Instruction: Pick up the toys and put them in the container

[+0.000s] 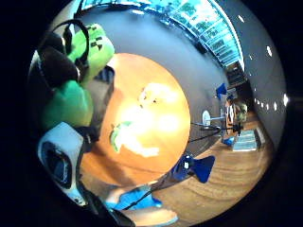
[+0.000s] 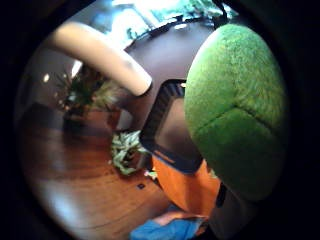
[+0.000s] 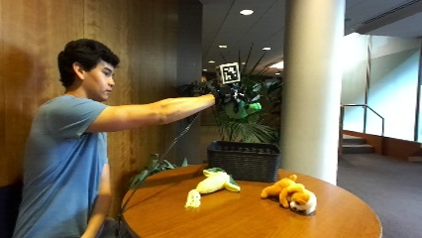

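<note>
1. The person's black-gloved right hand (image 3: 225, 94) is stretched far out at the end of a straight arm, high up in the air above the dark woven basket (image 3: 244, 161).
2. Its fingers are curled round a soft green plush toy (image 3: 245, 107), so the hand is closed on the toy and holds it up.
3. In the thumb side palm view the green plush toy (image 2: 235, 107) fills much of the picture, so it is very close to the palm.
4. In that same view the open top of the dark woven basket (image 2: 161, 116) shows below the toy, on the round wooden table (image 2: 187, 187).
5. In the little finger side palm view the black-gloved right hand (image 1: 57, 66) wraps over the green plush toy (image 1: 73, 101).
6. The basket stands at the far side of the round wooden table (image 3: 264, 215), close to the big white pillar (image 3: 313, 89).
7. A pale yellow plush toy with green leaves (image 3: 212, 184) lies on the table just in front of the basket.
8. An orange and white plush dog (image 3: 291, 194) lies on the table to the side of the yellow toy, apart from it.
9. A leafy potted plant (image 3: 254, 111) stands behind the basket, right behind the raised hand.
10. The person's other arm hangs down by their side.
</note>
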A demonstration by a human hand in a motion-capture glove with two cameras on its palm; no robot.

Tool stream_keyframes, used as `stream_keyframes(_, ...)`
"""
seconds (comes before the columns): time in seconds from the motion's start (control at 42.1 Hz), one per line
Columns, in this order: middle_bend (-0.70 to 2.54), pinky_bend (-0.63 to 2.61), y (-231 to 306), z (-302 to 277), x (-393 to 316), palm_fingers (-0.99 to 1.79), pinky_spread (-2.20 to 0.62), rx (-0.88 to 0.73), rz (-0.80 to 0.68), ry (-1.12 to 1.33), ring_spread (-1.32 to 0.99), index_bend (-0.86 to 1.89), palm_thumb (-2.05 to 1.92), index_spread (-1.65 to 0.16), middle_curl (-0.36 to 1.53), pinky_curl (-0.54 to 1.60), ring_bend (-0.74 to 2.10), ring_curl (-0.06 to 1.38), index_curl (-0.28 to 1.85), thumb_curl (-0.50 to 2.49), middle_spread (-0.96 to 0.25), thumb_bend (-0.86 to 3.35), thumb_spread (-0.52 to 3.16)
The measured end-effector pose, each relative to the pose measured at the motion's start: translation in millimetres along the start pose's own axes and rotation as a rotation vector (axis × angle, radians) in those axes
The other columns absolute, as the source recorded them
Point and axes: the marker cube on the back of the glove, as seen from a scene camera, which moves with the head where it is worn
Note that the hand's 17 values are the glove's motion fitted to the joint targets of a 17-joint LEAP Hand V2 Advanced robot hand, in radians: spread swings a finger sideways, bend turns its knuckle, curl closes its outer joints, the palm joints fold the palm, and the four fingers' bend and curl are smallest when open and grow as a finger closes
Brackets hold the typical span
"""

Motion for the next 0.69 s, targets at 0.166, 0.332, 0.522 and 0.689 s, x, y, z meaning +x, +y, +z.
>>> stream_keyframes(0.166,0.31,1.24,8,13,-9,0.64,-0.35,0.011,-0.153,-0.084,-0.4,0.14,0.77,-0.35,0.51,0.37,0.94,0.55,0.25,0.83,-0.2,0.16,0.93)
stream_keyframes(0.332,0.3,1.25,10,40,-46,0.63,-0.35,-0.027,-0.291,-0.083,-0.39,0.14,0.76,-0.35,0.54,0.37,0.94,0.56,0.24,0.85,-0.2,0.15,0.94)
stream_keyframes(0.522,0.26,1.38,2,71,-45,0.36,-0.3,-0.152,-0.19,-0.031,-0.31,0.02,0.58,-0.33,0.55,0.41,0.95,0.57,0.19,0.79,-0.13,0.07,1.12)
stream_keyframes(0.689,0.15,1.58,3,73,-40,-0.08,-0.17,-0.183,-0.238,-0.023,-0.15,0.09,0.27,-0.32,0.5,0.45,0.78,0.53,0.17,0.62,0.03,-0.1,1.11)
